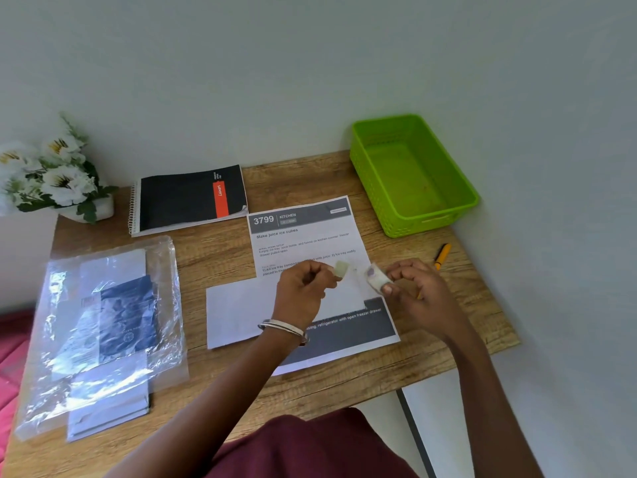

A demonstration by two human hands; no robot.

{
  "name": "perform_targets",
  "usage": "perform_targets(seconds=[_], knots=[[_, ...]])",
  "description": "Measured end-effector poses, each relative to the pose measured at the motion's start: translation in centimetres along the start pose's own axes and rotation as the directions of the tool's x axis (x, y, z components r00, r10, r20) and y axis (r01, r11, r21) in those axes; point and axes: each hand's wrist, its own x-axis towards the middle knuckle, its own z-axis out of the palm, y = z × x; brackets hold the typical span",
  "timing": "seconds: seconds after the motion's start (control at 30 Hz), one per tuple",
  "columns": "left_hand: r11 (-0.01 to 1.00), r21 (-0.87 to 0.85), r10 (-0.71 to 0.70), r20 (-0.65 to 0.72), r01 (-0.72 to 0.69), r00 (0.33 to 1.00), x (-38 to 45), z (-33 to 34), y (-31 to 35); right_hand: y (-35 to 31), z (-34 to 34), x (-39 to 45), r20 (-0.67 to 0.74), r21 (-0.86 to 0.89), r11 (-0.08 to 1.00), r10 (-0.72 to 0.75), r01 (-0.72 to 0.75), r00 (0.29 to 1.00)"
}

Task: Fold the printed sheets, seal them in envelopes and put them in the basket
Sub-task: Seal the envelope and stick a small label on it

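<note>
Above the envelope (pixel 241 308) and printed sheet (pixel 310 243), both hands pinch tape: left hand (pixel 303 291), right hand (pixel 413 291).

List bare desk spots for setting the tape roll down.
Free: wood strip between plastic envelope pack and white envelope; patch between printed sheet and green basket; right edge around orange pen. Crowded: centre, under both hands.

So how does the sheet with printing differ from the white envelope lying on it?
The printed sheet carries text and dark grey bands, while the envelope looks blank white. The sheet is larger and sits at the bottom; the envelope lies across its lower half, overhanging its left edge. Both lie flat on the wooden table, under the hands.
</note>
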Motion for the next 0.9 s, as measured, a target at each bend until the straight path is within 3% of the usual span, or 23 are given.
perform_targets(seconds=[0.13,0.23,0.4,0.5,0.57,0.6,0.63,0.67,0.7,0.77,0.83,0.9], knots=[[0.997,-0.043,-0.070,0.009,0.071,0.997,0.1,-0.2,0.2,1.5,-0.5,1.1,-0.214,-0.360,0.916,0.102,-0.176,0.971],[0.983,-0.111,-0.141,0.048,0.146,0.989,0.0,-0.2,0.4,1.4,-0.3,1.7,-0.284,-0.521,0.804,0.152,-0.285,0.947],[0.972,-0.149,-0.166,0.117,0.183,0.979,-0.1,-0.6,0.6,1.4,0.4,2.3,-0.281,-0.601,0.733,0.180,-0.319,0.943],[0.996,-0.047,-0.063,0.133,0.069,0.989,-0.1,-1.0,0.4,1.3,0.7,2.1,-0.333,-0.593,0.733,0.153,-0.333,0.930],[0.987,0.081,0.124,0.143,-0.136,0.982,-0.2,-1.4,0.2,0.7,0.8,1.8,-0.382,-0.476,0.822,0.126,-0.311,0.916],[0.947,0.177,0.243,0.151,-0.268,0.958,-0.1,-1.6,0.1,0.1,0.8,1.6,-0.381,-0.330,0.905,0.134,-0.269,0.915],[0.876,0.278,0.361,0.166,-0.395,0.918,0.0,-1.9,0.0,-0.8,0.9,1.4,-0.345,-0.111,0.968,0.176,-0.227,0.922],[0.787,0.362,0.464,0.188,-0.500,0.866,0.2,-2.2,0.0,-2.0,1.0,1.1,-0.255,0.144,0.965,0.250,-0.219,0.934],[0.698,0.422,0.544,0.212,-0.578,0.812,0.4,-2.5,0.2,-3.3,1.2,0.8,-0.121,0.380,0.891,0.316,-0.250,0.941],[0.537,0.498,0.659,0.257,-0.681,0.707,0.7,-2.8,0.6,-5.0,1.8,0.4,0.148,0.655,0.657,0.371,-0.372,0.917],[0.401,0.548,0.727,0.298,-0.734,0.619,0.8,-3.2,0.9,-5.9,2.4,0.3,0.292,0.745,0.489,0.371,-0.453,0.882],[0.318,0.580,0.752,0.327,-0.750,0.572,0.9,-3.6,0.8,-6.3,2.7,0.5,0.328,0.777,0.417,0.372,-0.472,0.869]])
